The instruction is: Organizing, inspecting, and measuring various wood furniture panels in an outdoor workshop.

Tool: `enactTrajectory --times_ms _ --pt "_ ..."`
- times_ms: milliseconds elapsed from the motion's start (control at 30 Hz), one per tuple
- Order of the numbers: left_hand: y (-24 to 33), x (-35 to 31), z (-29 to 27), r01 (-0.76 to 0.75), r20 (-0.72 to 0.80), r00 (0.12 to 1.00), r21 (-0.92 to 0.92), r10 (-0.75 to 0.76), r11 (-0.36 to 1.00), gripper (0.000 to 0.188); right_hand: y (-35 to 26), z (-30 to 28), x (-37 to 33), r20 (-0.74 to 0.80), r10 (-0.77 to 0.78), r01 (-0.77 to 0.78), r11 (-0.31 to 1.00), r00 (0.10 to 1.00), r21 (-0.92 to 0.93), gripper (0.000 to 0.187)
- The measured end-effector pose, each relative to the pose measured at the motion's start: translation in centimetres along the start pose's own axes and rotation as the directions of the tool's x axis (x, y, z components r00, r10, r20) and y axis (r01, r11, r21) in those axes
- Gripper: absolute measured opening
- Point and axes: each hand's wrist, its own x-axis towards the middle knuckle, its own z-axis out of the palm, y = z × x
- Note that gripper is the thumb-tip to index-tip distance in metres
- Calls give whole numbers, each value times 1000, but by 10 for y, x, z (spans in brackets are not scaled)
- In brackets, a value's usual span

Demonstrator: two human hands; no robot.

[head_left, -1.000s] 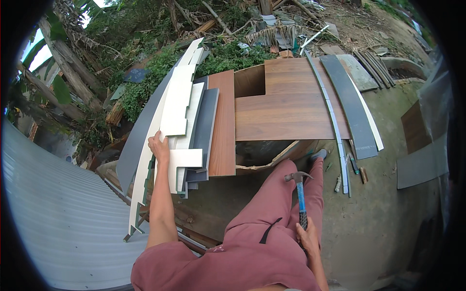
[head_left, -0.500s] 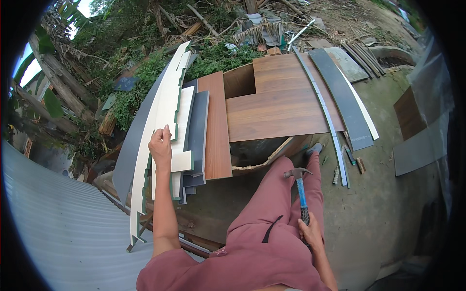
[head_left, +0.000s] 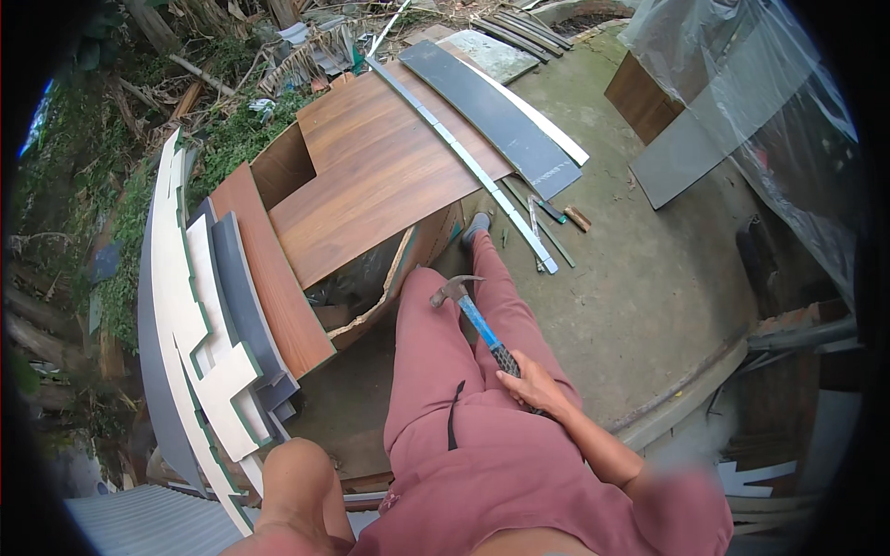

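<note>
My right hand is wrapped round the black grip of a claw hammer with a blue shaft. Its steel head points away from me, over my thighs. Of my left arm, only the bent part by the elbow shows at the lower left; the hand itself is out of sight. Nearest to that arm lie a long white board with notched green edges, a shorter white board and dark grey boards. Beside them is a reddish-brown panel.
A notched brown wood panel lies across a large cardboard box. On it are a pale jointed strip and a dark grey board. A green-black tool and a wood piece lie on the concrete. Plastic sheeting hangs right.
The view has swung right. My left hand has left the long white board and gone out of view, its arm now bent. My right hand still grips the hammer over my legs.
</note>
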Motion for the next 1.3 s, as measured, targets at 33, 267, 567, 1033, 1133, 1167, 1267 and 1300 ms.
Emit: enactTrajectory --times_ms 33,267,567,1033,1133,1167,1267,1300 --pt "2 -3 2 29 14 999 -54 -28 998 23 1 0 0 -4 3 -3 1000 1000 26 28" --pt "6 -7 3 56 10 998 -102 -55 993 22 0 -2 1 6 23 -23 997 1000 71 29" --pt "-13 -52 59 354 -275 756 -591 -594 724 9 0 0 -11 -177 -106 121 990 979 78 25" --pt "65 -329 390 726 582 -641 249 -500 -641 65 8 -29 -56 -600 -59 380 822 798 425 18" --pt "70 -339 407 535 627 -693 119 -355 -836 58 22 -35 -60 -606 -40 386 804 794 452 17" --pt "68 -345 408 388 736 -650 104 -191 -916 57 24 -36 -60 -598 -27 380 795 801 473 17" --pt "48 -371 408 354 731 -652 57 -202 -934 51 22 -33 -59 -551 -52 379 780 833 498 16" --pt "62 -352 408 383 716 -672 118 -189 -916 37 28 -34 -61 -576 0 369 768 817 523 16"
